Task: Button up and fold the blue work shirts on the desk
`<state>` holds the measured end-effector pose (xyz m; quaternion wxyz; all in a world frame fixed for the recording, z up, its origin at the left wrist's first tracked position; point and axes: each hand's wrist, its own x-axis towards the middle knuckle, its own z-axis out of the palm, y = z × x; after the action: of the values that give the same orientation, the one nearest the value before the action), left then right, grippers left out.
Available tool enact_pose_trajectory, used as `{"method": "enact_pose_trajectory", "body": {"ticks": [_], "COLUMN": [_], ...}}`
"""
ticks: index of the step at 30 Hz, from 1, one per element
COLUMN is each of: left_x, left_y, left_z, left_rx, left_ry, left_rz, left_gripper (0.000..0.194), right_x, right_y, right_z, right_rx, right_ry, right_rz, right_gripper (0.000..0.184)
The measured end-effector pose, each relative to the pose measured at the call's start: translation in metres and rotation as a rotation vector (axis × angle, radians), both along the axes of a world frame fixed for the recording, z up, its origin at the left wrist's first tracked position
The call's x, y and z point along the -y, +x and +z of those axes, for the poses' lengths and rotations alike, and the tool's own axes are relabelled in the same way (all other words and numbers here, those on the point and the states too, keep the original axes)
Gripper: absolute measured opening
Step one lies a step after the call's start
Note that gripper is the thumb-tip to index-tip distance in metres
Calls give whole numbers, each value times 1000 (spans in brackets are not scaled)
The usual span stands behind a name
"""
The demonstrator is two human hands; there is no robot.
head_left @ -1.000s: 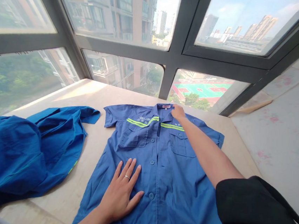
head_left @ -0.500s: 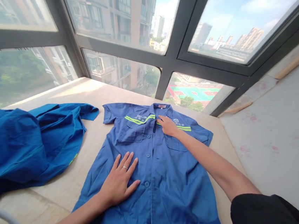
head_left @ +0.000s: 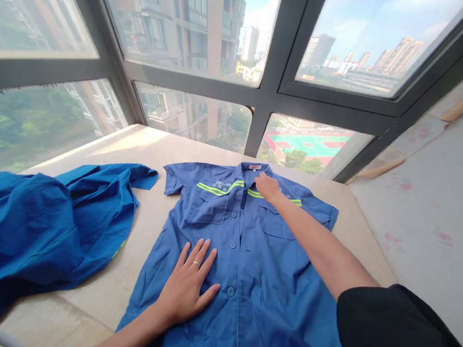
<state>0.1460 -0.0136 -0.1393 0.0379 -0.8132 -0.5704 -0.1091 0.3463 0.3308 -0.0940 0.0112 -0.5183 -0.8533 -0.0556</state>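
A blue short-sleeved work shirt point(head_left: 263, 290) with yellow-green stripes, chest pockets and front buttons lies front up, its collar towards the window. My left hand point(head_left: 191, 286), a ring on one finger, rests flat on the shirt's left front with fingers spread. Up at the neck opening, my right hand point(head_left: 267, 186) has its fingers closed on the right side of the shirt collar point(head_left: 243, 172). Its fingertips are partly hidden against the cloth. The arm crosses the right chest pocket and covers part of the lettering there.
Another blue garment point(head_left: 56, 223) lies crumpled on the left of the pale ledge point(head_left: 147, 149). A grey cable or tube point(head_left: 19, 346) curves through the lower left corner. Window frames point(head_left: 265, 102) rise behind the ledge, and a flower-patterned wall point(head_left: 432, 219) stands on the right.
My right hand has moved from the button edge up and right to the collar, its fingers closing there. My left hand stays flat on the shirt. The view has shifted slightly.
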Motion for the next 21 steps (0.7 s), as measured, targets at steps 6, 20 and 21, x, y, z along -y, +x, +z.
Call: {"method": "enact_pose_trajectory", "body": {"ticks": [6, 20, 21], "left_x": [0, -2, -2], "left_y": [0, 2, 2], "left_z": [2, 0, 0], "left_rx": [-3, 14, 20], "left_ry": [-25, -18, -18], "left_rz": [-2, 13, 15], "left_gripper": [75, 72, 72], "right_x": [-21, 54, 68], "right_y": [-11, 3, 8], "right_z": [4, -17, -18], "right_rx": [-193, -372, -399], "right_ry": [-18, -195, -186], "right_rz": [-101, 46, 60], "right_gripper": [48, 75, 75]}}
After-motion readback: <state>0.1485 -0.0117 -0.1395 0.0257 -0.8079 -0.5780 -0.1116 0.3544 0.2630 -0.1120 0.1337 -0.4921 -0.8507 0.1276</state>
